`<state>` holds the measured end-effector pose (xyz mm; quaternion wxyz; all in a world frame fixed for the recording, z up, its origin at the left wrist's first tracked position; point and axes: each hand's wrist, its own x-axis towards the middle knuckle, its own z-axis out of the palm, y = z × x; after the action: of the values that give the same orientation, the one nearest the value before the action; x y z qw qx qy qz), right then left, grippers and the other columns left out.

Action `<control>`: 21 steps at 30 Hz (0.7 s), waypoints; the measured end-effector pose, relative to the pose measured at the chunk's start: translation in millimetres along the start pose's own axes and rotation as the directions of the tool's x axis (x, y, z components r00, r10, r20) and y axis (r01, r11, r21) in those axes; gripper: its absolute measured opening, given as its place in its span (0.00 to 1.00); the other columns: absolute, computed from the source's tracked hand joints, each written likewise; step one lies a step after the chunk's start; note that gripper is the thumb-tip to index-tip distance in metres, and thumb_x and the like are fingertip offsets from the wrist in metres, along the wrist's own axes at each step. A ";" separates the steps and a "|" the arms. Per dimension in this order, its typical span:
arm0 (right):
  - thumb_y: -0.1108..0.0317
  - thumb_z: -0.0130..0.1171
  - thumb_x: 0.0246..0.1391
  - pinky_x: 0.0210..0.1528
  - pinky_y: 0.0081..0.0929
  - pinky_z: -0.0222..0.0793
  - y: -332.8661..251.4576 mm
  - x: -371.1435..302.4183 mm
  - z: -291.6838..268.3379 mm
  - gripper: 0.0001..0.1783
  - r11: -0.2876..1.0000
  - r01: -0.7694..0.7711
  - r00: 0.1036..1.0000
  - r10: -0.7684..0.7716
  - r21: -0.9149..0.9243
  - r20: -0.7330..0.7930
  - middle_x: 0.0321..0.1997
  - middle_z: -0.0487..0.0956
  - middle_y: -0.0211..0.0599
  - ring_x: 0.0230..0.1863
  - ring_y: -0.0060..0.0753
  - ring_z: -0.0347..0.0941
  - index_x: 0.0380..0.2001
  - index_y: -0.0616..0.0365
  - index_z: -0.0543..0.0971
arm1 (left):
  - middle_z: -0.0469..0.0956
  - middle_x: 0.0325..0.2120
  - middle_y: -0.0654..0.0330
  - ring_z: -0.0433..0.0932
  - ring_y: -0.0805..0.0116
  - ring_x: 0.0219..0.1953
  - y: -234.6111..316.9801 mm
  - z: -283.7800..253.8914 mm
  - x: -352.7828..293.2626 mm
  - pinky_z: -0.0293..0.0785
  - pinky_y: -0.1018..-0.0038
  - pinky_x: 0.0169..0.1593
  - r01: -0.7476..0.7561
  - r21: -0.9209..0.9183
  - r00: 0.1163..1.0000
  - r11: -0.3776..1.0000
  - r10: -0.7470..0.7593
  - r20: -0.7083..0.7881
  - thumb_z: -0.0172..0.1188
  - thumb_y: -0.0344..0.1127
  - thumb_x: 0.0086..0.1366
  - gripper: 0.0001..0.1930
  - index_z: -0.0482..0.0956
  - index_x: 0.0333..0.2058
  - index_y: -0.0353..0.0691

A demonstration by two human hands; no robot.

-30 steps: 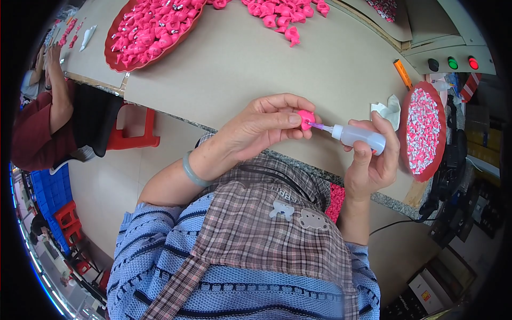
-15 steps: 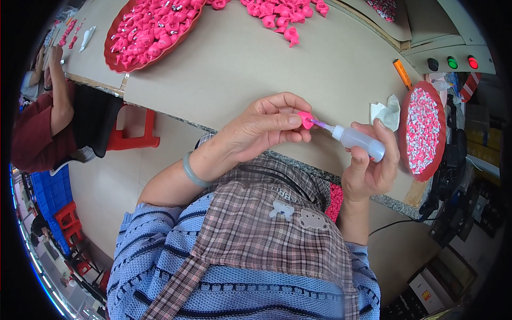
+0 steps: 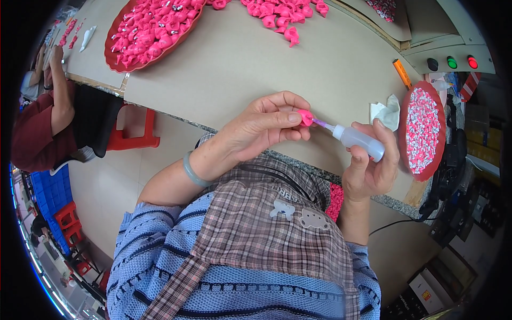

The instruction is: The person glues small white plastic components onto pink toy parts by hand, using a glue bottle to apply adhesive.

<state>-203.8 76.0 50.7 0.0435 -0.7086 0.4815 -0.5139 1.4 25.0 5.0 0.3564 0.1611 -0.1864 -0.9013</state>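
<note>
Between thumb and fingers, my left hand (image 3: pixel 272 121) pinches a small pink molded piece (image 3: pixel 305 117) above the table's near edge. My right hand (image 3: pixel 373 162) grips a translucent squeeze bottle (image 3: pixel 361 143) lying slantwise across its fingers. The bottle's thin purple nozzle (image 3: pixel 323 124) points left, its tip at the pink piece's opening; whether it goes inside I cannot tell. Many similar pink pieces fill a scalloped red tray (image 3: pixel 108 53) at the far left, and a loose pile of pink pieces (image 3: pixel 282 13) lies at the far middle.
At right, a red oval tray (image 3: pixel 438 154) holds small pink-and-silver parts. Beside it lie a crumpled white tissue (image 3: pixel 392 109) and an orange marker (image 3: pixel 402 73). A panel with coloured buttons (image 3: pixel 452 62) stands behind. Another person (image 3: pixel 40 128) sits at the left near a red stool (image 3: pixel 133 140).
Hardly anything differs: the fingers of my left hand have shifted very slightly around the pink piece. The bottle stays in nearly the same place.
</note>
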 end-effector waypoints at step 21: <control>0.56 0.64 0.53 0.29 0.26 0.75 1.2 -2.3 -1.6 0.29 0.993 -0.075 0.996 0.078 0.091 -0.033 0.36 0.79 0.48 0.31 0.37 0.80 0.49 0.69 0.71 | 0.78 0.38 0.54 0.80 0.70 0.38 5.7 0.2 -1.4 0.79 0.76 0.45 0.003 0.062 1.000 0.998 -0.004 0.005 0.56 0.30 0.65 0.12 0.72 0.46 0.34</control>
<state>-205.8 77.7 49.2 0.0860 -0.6774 0.4856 -0.5459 5.5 22.2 8.0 0.3492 0.1700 -0.2149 -0.8961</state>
